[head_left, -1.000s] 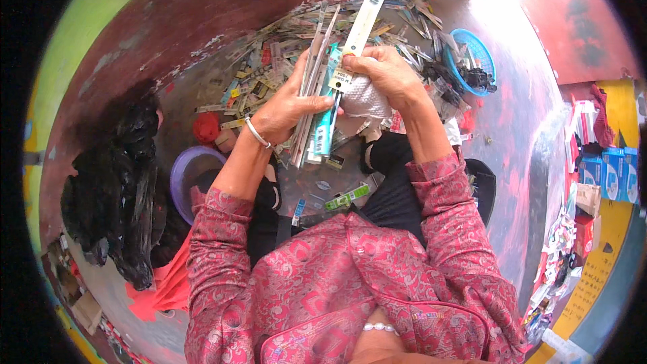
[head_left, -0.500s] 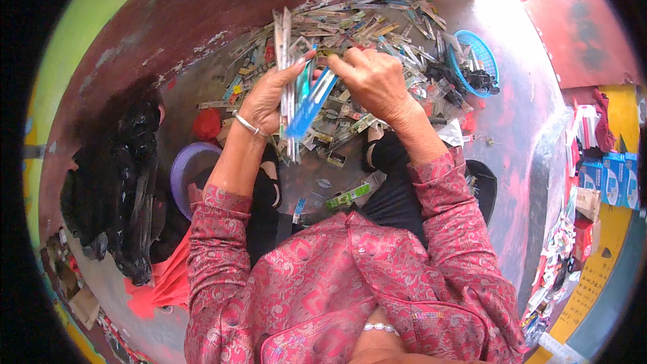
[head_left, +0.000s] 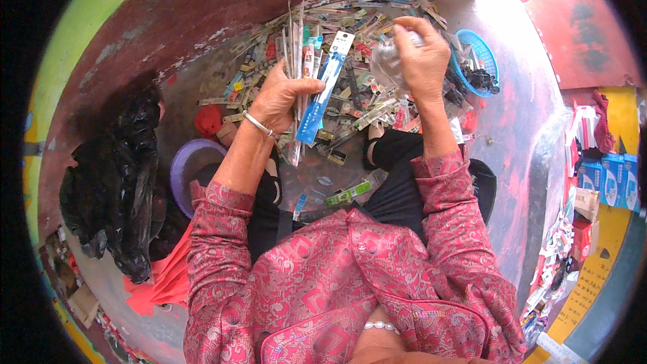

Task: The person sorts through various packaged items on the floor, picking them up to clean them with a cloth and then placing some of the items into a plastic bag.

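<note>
My left hand [head_left: 278, 100] is closed around an upright bundle of long, narrow packets [head_left: 297, 54]. Its thumb presses a blue and white packet [head_left: 323, 94], with a hang hole at the top, against the front of the bundle. To the right and apart from it, my right hand [head_left: 424, 61] is raised with its fingers bent round a piece of clear plastic film [head_left: 388, 64], slightly blurred. Beneath both hands spreads a heap of similar narrow packets [head_left: 371, 104] on the floor.
A blue plastic basket [head_left: 490, 54] holding scraps stands right of the heap. At left are a black plastic bag [head_left: 111, 189], a purple basin [head_left: 180, 175] and red plastic [head_left: 165, 276]. A green packet [head_left: 349, 193] lies between my legs. Blue boxes [head_left: 612, 178] stand far right.
My right hand has moved right and up, away from the bundle, with clear plastic film in it. The blue packet now stands steeper under my left thumb.
</note>
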`<action>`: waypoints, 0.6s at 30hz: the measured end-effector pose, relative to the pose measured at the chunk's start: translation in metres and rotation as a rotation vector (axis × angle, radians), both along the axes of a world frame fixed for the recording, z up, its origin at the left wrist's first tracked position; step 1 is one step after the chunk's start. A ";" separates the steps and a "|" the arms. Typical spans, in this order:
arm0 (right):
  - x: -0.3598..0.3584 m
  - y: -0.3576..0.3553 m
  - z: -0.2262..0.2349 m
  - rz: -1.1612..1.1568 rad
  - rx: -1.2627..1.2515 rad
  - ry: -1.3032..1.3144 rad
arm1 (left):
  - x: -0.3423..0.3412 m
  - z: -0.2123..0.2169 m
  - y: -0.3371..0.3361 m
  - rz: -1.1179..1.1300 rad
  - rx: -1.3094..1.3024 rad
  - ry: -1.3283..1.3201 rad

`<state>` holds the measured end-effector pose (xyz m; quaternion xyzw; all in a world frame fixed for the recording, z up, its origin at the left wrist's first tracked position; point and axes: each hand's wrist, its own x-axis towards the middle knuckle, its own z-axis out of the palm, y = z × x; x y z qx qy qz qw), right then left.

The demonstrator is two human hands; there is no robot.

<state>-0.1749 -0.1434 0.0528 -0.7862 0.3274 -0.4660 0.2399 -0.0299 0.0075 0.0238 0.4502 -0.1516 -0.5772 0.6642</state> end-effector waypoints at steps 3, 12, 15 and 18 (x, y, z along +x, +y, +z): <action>0.010 0.023 0.005 0.136 0.103 -0.182 | -0.004 -0.003 -0.007 0.004 0.013 -0.058; 0.008 -0.018 -0.017 -0.236 -0.127 0.488 | -0.010 0.003 -0.002 -0.093 -0.094 -0.068; -0.004 -0.014 -0.012 -0.034 0.358 0.425 | -0.003 -0.001 -0.004 -0.003 -0.083 -0.051; -0.003 0.005 -0.011 0.456 1.049 0.412 | 0.000 -0.013 -0.009 0.121 -0.102 -0.090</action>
